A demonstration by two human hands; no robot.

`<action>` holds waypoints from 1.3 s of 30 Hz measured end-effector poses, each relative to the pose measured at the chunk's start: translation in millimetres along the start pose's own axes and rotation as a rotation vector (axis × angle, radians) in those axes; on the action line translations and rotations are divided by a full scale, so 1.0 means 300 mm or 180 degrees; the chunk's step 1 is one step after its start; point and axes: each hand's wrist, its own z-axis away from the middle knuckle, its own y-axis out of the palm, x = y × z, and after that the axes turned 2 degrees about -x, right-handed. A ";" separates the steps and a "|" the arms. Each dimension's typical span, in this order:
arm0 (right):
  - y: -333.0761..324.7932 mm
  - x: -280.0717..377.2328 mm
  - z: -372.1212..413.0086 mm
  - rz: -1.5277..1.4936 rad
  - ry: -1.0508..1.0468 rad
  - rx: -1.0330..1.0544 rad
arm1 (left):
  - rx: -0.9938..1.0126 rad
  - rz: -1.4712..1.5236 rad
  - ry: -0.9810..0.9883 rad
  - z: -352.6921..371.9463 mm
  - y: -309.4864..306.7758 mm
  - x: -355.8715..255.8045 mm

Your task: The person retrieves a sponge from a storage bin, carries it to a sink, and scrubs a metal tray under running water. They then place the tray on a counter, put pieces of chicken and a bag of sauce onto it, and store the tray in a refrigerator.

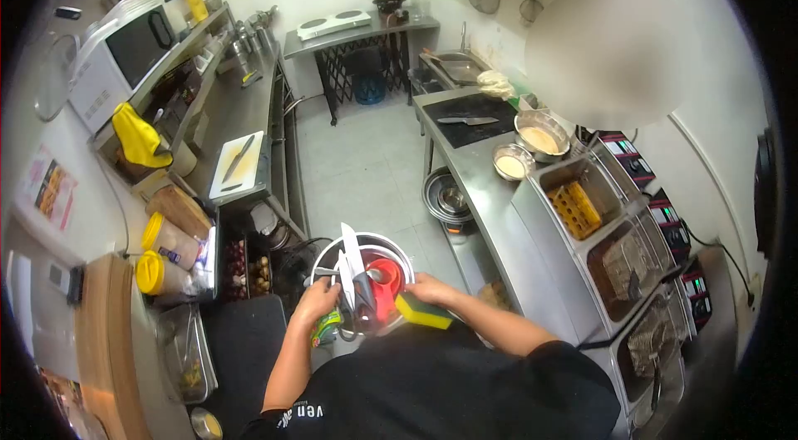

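A round white basin (401, 250) is held in front of my body, one hand at each side of its rim. My left hand (318, 299) is closed on the left side, and a green packet (327, 327) hangs just below it. Fingers curled, my right hand (431, 288) grips the right side; a yellow sponge with a dark face (424, 313) sits right beneath that hand. Inside the basin lie a red bowl (385, 274), a knife with a white blade (352, 250) pointing up and other utensils. My body hides the basin's near side.
On the left counter lies a white cutting board (238, 164) with a knife. The right counter carries a black board (470, 119) with a knife, bowls of batter (539, 139) and fryers (613, 261). Metal bowls (449, 196) stand beneath it. Tiled floor (353, 170) runs between the counters.
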 end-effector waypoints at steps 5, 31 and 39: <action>-0.138 0.102 -0.515 0.0034 0.0319 0.0012 | -0.0058 0.0168 0.0026 -0.439 -0.169 0.036; -1.480 0.267 -2.352 -0.1421 0.1189 -0.2572 | 0.1160 0.4183 -0.0140 -3.314 -0.686 -0.911; -1.858 0.350 -2.626 -0.2620 0.1352 -0.3087 | 0.1069 0.3403 -0.0061 -4.108 -0.539 -1.129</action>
